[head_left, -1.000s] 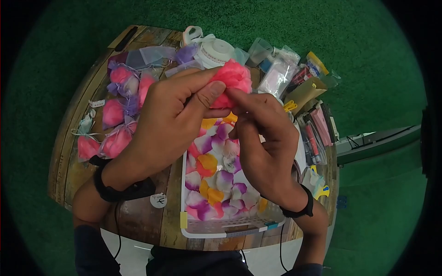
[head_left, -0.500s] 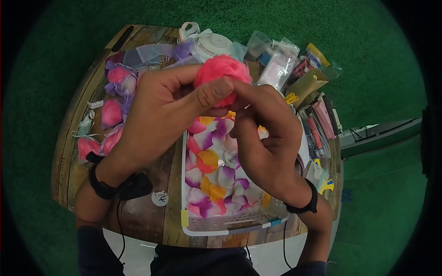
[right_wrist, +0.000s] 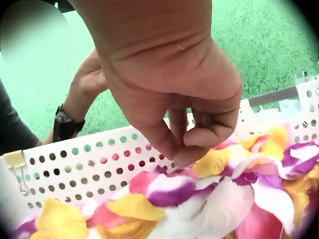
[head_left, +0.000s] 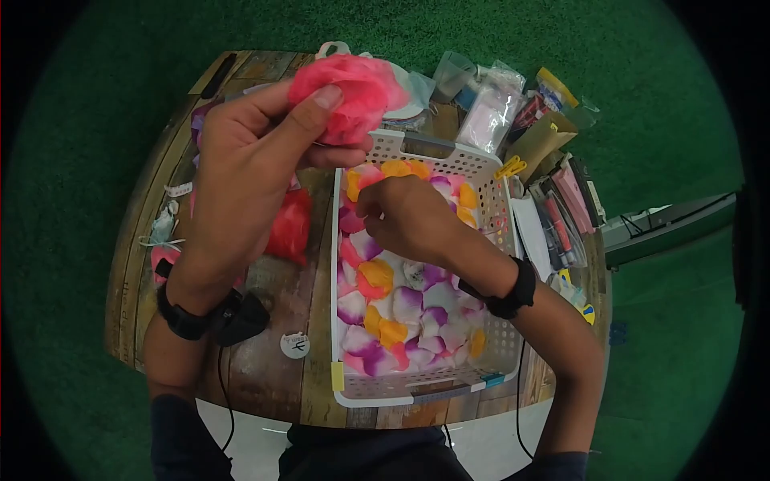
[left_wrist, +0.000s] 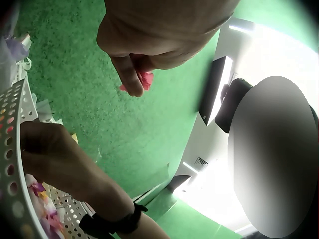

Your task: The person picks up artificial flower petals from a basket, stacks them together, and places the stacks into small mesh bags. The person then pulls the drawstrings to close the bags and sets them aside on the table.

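Observation:
My left hand point(head_left: 249, 156) is raised at the upper left of the basket, gripping a bunch of pink fabric petals point(head_left: 345, 92) between thumb and fingers. In the left wrist view only a bit of the pink bunch point(left_wrist: 145, 79) shows past the fingers. My right hand point(head_left: 413, 216) is down inside a white perforated basket point(head_left: 335, 305). Its thumb and finger tips come together at a pink petal point(right_wrist: 182, 172) close to the basket wall in the right wrist view. Loose fabric petals point(head_left: 409, 305) in white-purple, orange and pink cover the basket floor.
Left of the basket lies a red filled bag point(head_left: 290, 228), with more small bags partly behind my left arm. A round label point(head_left: 294, 345) lies near the front. Clear plastic packets point(head_left: 491, 108), a yellow clip point(head_left: 510, 167) and stationery point(head_left: 561, 216) crowd the right side.
My left hand has moved up and left with the pink bunch. The right hand has come away from the bunch and gone down to the petals in the basket.

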Demonstrator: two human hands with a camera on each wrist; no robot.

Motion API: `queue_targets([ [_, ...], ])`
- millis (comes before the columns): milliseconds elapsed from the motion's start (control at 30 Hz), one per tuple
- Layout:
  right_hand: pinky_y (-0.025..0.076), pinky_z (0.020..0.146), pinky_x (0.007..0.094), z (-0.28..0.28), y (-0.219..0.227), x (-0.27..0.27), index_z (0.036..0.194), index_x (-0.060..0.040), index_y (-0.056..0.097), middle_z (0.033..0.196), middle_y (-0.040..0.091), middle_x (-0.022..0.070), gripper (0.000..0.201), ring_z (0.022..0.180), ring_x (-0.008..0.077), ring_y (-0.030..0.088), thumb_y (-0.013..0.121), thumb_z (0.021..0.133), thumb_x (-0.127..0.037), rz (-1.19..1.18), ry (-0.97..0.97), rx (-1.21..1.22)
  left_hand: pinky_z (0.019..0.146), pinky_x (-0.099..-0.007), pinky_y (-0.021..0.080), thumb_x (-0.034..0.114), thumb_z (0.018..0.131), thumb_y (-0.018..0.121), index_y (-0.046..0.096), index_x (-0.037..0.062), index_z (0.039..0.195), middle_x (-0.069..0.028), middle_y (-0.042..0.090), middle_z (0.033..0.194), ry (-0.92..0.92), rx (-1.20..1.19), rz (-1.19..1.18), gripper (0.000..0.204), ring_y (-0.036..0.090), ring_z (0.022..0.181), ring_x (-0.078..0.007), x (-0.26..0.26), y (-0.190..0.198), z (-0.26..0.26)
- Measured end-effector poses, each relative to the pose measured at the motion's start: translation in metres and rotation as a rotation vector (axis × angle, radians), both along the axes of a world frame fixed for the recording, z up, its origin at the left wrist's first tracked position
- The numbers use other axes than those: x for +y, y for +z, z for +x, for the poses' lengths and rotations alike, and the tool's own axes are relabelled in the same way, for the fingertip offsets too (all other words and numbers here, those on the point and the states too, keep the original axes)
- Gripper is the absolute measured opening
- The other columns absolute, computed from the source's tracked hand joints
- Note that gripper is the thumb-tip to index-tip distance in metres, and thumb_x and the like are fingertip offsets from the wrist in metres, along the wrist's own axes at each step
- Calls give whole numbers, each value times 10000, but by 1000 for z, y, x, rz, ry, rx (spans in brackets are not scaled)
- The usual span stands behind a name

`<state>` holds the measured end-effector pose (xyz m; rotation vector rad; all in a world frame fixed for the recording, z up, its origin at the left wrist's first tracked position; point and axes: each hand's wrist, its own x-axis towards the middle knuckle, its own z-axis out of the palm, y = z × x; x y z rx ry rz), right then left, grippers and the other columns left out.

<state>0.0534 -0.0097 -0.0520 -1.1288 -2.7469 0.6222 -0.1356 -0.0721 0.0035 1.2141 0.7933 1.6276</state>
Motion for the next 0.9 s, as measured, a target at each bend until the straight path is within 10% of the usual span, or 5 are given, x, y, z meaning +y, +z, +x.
queue_targets([
  [533, 519, 798, 443, 3, -27, 24, 947, -48, 672, 965, 653, 164, 275, 937, 364, 636, 723, 718, -190, 76, 274, 29, 664, -226, 572, 167, 976, 589, 635, -35, 1174, -106, 703, 1005, 6, 25, 19, 286, 694, 798, -143, 0, -2, 4],
  [700, 528, 785, 449, -4, -23, 23, 885, -24, 679, 935, 683, 199, 287, 904, 379, 660, 712, 718, -255, -109, -225, -60, 658, -228, 570, 170, 984, 578, 634, -41, 1166, -106, 702, 985, 8, 6, 17, 284, 692, 784, -143, -1, -1, 7],
  [900, 531, 797, 433, -10, -31, 19, 902, -18, 678, 955, 681, 196, 351, 925, 360, 662, 768, 659, -255, -77, -203, -94, 655, -237, 571, 166, 986, 574, 621, -54, 1175, -115, 698, 982, 21, 67, -19, 294, 692, 779, -154, -5, 4, 7],
])
